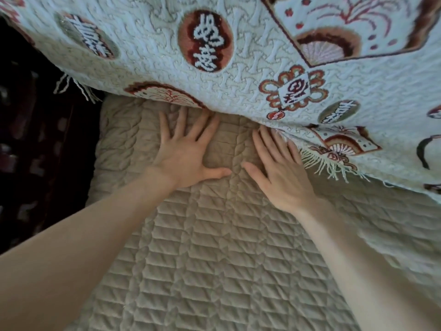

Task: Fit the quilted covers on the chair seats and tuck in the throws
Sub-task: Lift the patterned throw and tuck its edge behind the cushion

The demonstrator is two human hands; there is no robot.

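Both hands lie flat, palms down, on a beige quilted cover (214, 247) that spreads over the seat and fills the lower and middle part of the view. The left hand (183, 151) has its fingers straight and fanned out, the thumb stretched to the right, and its fingertips reach to the lower edge of the throw (238, 56). The right hand (281, 173) is also flat with straight fingers held closer together, thumb pointing left toward the other thumb; its fingers touch the throw's fringed edge (334, 166). Neither hand grips anything; both press on the cover. The throw is pale, textured, with red-brown medallions, fan shapes and white characters, and it hangs over the chair back across the top of the view, its lower border meeting the cover at the seat's rear. The cover puckers slightly between and around the hands. To the left is a dark area (28, 139) too dim to make out.
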